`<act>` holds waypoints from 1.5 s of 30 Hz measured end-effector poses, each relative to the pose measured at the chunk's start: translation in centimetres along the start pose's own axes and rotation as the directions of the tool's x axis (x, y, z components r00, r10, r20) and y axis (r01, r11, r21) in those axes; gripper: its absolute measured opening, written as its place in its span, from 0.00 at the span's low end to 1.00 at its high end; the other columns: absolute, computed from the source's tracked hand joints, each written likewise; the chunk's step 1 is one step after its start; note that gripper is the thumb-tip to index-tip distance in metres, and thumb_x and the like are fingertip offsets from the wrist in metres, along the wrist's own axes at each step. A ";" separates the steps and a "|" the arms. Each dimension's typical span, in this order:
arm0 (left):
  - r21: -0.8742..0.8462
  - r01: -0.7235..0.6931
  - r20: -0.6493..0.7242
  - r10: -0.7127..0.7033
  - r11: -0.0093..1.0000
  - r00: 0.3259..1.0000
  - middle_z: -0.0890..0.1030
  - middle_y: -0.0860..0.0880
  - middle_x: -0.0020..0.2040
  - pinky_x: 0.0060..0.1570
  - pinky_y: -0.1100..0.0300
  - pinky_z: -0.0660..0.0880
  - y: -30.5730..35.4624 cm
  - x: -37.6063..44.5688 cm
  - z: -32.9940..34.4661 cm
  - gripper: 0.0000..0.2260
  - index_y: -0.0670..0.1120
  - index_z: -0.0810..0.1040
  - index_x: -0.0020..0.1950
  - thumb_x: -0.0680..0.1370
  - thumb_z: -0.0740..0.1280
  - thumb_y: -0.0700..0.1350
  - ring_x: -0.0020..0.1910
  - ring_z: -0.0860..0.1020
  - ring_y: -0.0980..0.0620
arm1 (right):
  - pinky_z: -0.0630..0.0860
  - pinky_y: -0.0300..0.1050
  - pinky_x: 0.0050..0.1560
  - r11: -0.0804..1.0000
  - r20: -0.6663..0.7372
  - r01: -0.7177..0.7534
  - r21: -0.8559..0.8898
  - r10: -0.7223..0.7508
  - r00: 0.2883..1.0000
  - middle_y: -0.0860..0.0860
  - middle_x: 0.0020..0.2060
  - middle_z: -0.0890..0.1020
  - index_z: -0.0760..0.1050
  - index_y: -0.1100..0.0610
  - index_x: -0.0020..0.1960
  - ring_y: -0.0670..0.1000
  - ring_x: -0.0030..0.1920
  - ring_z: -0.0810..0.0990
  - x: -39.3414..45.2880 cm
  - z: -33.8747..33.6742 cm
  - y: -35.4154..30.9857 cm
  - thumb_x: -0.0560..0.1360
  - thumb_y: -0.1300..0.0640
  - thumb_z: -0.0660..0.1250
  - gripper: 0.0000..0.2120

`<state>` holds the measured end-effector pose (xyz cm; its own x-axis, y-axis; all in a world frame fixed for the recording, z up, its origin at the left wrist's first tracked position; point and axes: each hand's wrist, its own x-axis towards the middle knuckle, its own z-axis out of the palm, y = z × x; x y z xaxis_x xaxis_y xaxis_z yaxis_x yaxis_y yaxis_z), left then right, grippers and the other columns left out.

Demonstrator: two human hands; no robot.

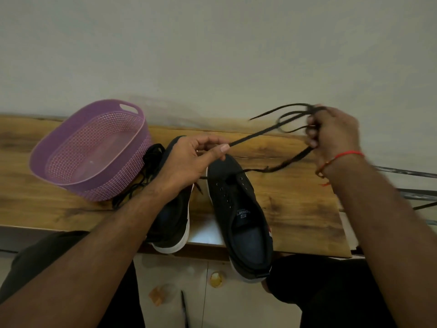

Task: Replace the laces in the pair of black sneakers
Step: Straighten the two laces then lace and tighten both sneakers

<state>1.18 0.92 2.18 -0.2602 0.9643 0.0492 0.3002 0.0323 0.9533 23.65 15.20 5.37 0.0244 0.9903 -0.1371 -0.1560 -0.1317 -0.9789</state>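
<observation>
Left fingers (216, 147) pinching black lace (264, 132), right fingers (312, 133) gripping its gathered loops

1. On the insole label (241, 215) inside the right-hand black sneaker (238, 209), a large white "S" could be read, seen upside down from the head camera.
2. Beside that "S" ran a short line of white letters, too small and blurred to read with certainty.
3. This label lay below and nearer the wearer than the left hand's fingertips (224, 147), well apart from them.
4. No other writing could be read.
</observation>
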 end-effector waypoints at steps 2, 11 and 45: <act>0.094 0.024 0.036 -0.028 0.995 0.999 0.85 0.50 0.43 0.32 0.72 0.69 -0.3 -0.1 -0.5 0.10 0.47 0.84 0.60 0.80 0.70 0.46 0.28 0.75 0.67 | 0.60 0.38 0.23 0.998 -0.083 -0.017 0.061 0.022 0.996 0.50 0.28 0.76 0.77 0.57 0.45 0.46 0.24 0.67 0.8 -1.4 0.0 0.80 0.65 0.61 0.08; -0.188 0.085 -0.159 -0.115 0.979 0.980 0.85 0.48 0.50 0.22 0.62 0.68 -1.0 0.0 -1.2 0.09 0.49 0.81 0.61 0.82 0.67 0.41 0.25 0.69 0.54 | 0.80 0.47 0.40 0.869 0.140 0.105 -0.484 -0.042 0.989 0.56 0.50 0.84 0.73 0.50 0.66 0.51 0.37 0.81 0.9 -0.9 0.4 0.78 0.71 0.57 0.23; -0.576 0.183 0.088 -0.162 0.797 0.983 0.77 0.51 0.36 0.44 0.44 0.82 0.8 0.5 -0.4 0.05 0.46 0.76 0.56 0.84 0.63 0.45 0.28 0.72 0.53 | 0.80 0.50 0.49 0.994 0.260 -0.069 -0.083 0.089 0.961 0.55 0.47 0.85 0.80 0.61 0.59 0.55 0.46 0.83 -0.2 0.3 0.5 0.75 0.65 0.64 0.14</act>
<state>0.89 1.32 3.05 -0.2236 0.9657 -0.1321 -0.3371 0.0506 0.9401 23.26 14.95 4.94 -0.2472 0.9522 -0.1795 -0.0744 -0.2034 -0.9763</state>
